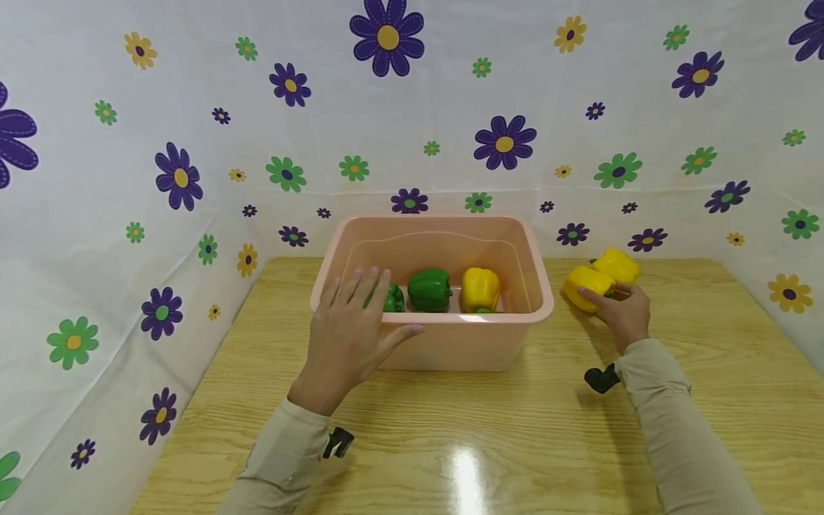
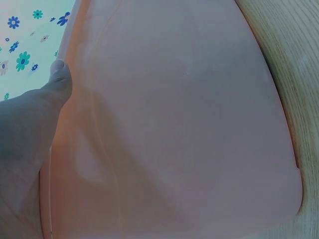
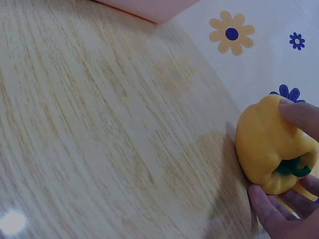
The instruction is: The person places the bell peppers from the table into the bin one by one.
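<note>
The right hand (image 1: pixel 623 315) curled its fingers and thumb around a yellow bell pepper (image 1: pixel 586 286) that lay on its side on the wooden table (image 1: pixel 515 443), just right of the pink plastic tub (image 1: pixel 444 343); a second yellow pepper (image 1: pixel 618 265) sat touching it on the far side. In the right wrist view the grasped pepper (image 3: pixel 271 152) showed its green stem (image 3: pixel 291 167) turned toward the palm, with a fingertip on top and the thumb beneath. The pepper looked light, hollow and fairly stiff, with a smooth waxy skin that seemed likely to slip, so a hold across the broad lobed body looked sounder than one at the stem. The left hand (image 1: pixel 350 332) rested with straight, spread fingers over the tub's near left rim, grasping nothing; the left wrist view showed its thumb (image 2: pixel 59 82) against the tub wall (image 2: pixel 189 124). Inside the tub lay two green peppers, one (image 1: pixel 394 298) partly hidden by the left fingers and the other (image 1: pixel 429 290) at the middle, and a yellow pepper (image 1: pixel 479 288) on the right. The tub's right rim stood between the grasped pepper and the interior, and little floor showed bare beside the yellow pepper inside. The table near and right of the tub gave open room.
</note>
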Motion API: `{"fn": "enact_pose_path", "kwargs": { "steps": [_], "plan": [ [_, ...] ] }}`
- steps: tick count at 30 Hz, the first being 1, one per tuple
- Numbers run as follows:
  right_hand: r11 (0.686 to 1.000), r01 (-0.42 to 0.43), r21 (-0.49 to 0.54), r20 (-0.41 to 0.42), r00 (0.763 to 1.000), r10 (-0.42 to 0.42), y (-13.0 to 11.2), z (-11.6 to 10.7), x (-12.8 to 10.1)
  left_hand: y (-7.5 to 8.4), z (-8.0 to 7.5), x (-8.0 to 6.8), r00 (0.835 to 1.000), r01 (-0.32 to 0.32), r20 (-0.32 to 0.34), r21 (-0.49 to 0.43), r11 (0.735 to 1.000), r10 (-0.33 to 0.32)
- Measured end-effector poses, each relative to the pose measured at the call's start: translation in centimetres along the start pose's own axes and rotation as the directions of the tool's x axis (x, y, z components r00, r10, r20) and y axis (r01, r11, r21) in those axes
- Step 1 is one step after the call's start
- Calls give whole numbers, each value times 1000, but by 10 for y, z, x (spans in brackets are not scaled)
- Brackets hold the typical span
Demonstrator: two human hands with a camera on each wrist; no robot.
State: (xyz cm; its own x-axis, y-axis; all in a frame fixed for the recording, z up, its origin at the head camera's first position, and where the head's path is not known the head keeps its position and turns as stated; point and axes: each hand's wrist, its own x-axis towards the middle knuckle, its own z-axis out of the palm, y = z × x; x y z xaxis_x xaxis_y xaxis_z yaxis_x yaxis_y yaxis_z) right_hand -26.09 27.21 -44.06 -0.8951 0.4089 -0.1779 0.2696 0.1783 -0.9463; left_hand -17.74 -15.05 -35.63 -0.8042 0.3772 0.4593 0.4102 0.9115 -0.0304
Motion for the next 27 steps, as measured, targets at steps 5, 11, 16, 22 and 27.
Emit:
{"fn": "enact_pose_path", "kwargs": {
  "steps": [5,11,16,22,27],
  "plan": [
    [1000,7,-20,-2,1000,-7,1,-1,-3,2,-1,0,1000,10,20,-2,1000,-9],
    [1000,8,-29,-6,1000,-9,2,-2,-3,3,-2,0,1000,15,19,-2,1000,-15],
    [1000,-4,-12,-21,1000,3,1,-3,-4,3,-3,1,1000,8,9,-3,1000,-8],
    [1000,-23,13,-22,999,23,1,-2,-5,2,-2,1,1000,8,9,0,1000,-8],
    [999,-28,46,-2,1000,28,0,-4,-6,1,-1,0,1000,10,13,-3,1000,-10]
  ]
}}
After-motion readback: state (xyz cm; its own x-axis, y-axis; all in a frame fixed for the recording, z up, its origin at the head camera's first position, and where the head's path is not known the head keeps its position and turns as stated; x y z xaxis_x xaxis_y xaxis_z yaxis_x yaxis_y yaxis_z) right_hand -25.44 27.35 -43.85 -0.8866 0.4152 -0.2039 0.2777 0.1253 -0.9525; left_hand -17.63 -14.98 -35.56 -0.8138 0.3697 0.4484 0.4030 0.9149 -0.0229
